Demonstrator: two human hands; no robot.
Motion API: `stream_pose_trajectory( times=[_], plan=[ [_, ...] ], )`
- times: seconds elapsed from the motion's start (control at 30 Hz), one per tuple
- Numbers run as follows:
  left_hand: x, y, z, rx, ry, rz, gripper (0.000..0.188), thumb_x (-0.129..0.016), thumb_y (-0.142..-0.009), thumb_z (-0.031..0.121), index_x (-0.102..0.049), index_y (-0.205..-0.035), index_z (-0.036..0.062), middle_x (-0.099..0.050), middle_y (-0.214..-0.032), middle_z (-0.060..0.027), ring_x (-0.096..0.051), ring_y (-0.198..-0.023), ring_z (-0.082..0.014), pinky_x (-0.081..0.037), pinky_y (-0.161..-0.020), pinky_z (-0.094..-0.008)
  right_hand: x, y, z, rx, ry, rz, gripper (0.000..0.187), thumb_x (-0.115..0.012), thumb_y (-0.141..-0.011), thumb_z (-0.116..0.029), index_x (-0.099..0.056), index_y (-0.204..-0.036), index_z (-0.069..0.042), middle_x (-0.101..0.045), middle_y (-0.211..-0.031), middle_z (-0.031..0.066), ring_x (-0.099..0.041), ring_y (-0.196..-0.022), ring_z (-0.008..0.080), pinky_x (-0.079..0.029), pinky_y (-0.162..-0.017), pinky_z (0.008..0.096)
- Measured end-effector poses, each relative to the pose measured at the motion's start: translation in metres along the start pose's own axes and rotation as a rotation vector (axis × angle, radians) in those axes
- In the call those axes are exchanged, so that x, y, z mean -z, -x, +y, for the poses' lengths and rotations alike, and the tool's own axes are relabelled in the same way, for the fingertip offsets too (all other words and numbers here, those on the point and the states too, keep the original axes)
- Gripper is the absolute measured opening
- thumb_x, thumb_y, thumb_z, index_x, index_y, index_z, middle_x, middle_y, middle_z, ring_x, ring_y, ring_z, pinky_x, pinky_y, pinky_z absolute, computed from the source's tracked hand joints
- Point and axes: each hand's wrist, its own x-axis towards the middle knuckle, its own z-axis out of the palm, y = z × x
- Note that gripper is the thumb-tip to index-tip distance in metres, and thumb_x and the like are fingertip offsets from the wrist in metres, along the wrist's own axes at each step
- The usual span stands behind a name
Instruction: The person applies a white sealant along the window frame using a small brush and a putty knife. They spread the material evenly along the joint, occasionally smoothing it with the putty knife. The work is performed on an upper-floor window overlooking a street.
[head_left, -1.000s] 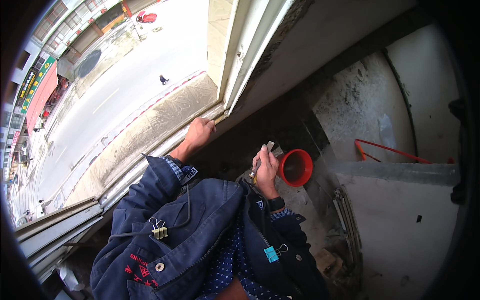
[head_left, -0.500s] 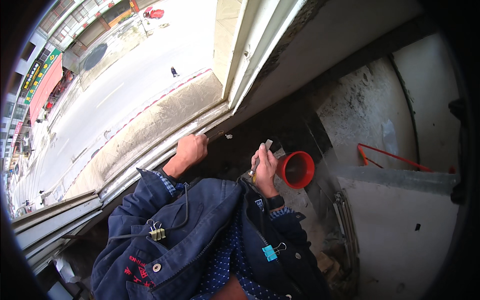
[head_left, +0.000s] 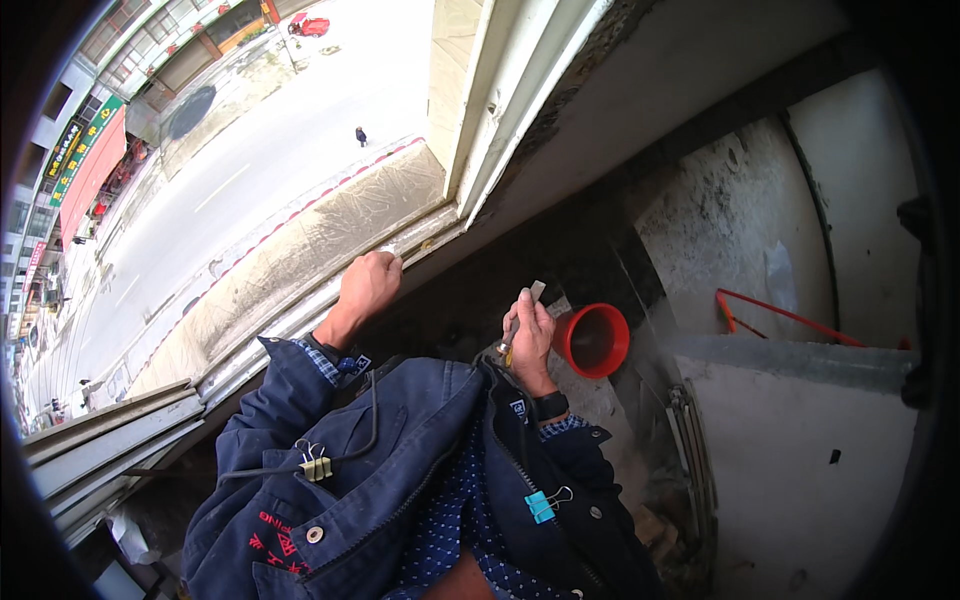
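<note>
My left hand (head_left: 370, 283) is closed at the pale window frame (head_left: 300, 325), its knuckles over the inner edge of the sill. Whatever its fingers hold is hidden; a small whitish bit shows at the fingertips. In my right hand (head_left: 530, 335) is a scraper (head_left: 538, 290), its short flat blade pointing up and away and its handle end showing below the fingers. This hand is held in front of my jacket, apart from the frame. Just right of it, lower down, stands a red bucket (head_left: 624, 340).
Beyond the open window lie a ledge (head_left: 330, 215) and, far below, a street (head_left: 230, 190) with a person walking. Long strips (head_left: 690, 440) lie at the lower right. A red long-handled tool (head_left: 790, 315) rests by the stained wall.
My left hand has moved up and slightly left, from over the dark inside to the frame's edge. My right hand and the scraper have stayed put. Outside, the walking person has shifted slightly.
</note>
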Motion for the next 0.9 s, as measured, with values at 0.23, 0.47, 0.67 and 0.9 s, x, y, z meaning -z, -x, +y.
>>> stream_pose_trajectory(
  times=[0.23, 0.47, 0.67, 0.9],
  plan=[
    [-0.013, -0.029, 0.006, -0.031, 0.009, -0.017, 0.031, -0.053, -0.090, 0.019, -0.073, -0.095, -0.0039, -0.071, -0.097, -0.0282, -0.069, -0.094, -0.0449, -0.054, -0.088, -0.0465, 0.005, 0.000, 0.002, -0.002, -0.018, 0.042, 0.042, -0.052, -0.108, -0.034, -0.052, -0.074, -0.010, -0.050, -0.060, -0.0006, -0.046, -0.051, 0.0077, -0.035, -0.048, 0.0238],
    [-0.027, -0.057, 0.016, -0.041, 0.159, -0.117, 0.032, -0.054, -0.086, 0.016, -0.075, -0.098, -0.0039, -0.072, -0.096, -0.0283, -0.071, -0.094, -0.0416, -0.054, -0.089, -0.0438, 0.005, -0.002, 0.004, 0.026, -0.056, 0.088, 0.047, -0.053, -0.108, -0.038, -0.051, -0.071, -0.009, -0.049, -0.058, -0.0012, -0.043, -0.048, 0.0062, -0.033, -0.045, 0.0239],
    [-0.051, -0.070, 0.031, -0.005, 0.280, -0.070, 0.031, -0.051, -0.088, 0.016, -0.074, -0.089, -0.0047, -0.070, -0.088, -0.0314, -0.070, -0.089, -0.0456, -0.054, -0.087, -0.0473, 0.006, -0.002, 0.005, 0.029, -0.036, 0.094, 0.046, -0.053, -0.108, -0.038, -0.051, -0.071, -0.009, -0.049, -0.059, -0.0012, -0.044, -0.049, 0.0064, -0.033, -0.046, 0.0243],
    [-0.051, -0.062, 0.015, -0.024, 0.407, -0.148, 0.033, -0.052, -0.092, 0.020, -0.074, -0.098, -0.0038, -0.071, -0.091, -0.0286, -0.070, -0.091, -0.0408, -0.052, -0.088, -0.0444, 0.002, -0.004, 0.003, 0.008, -0.030, 0.064, 0.046, -0.052, -0.108, -0.038, -0.051, -0.072, -0.009, -0.049, -0.059, -0.0012, -0.044, -0.050, 0.0063, -0.032, -0.047, 0.0244]
  ],
)
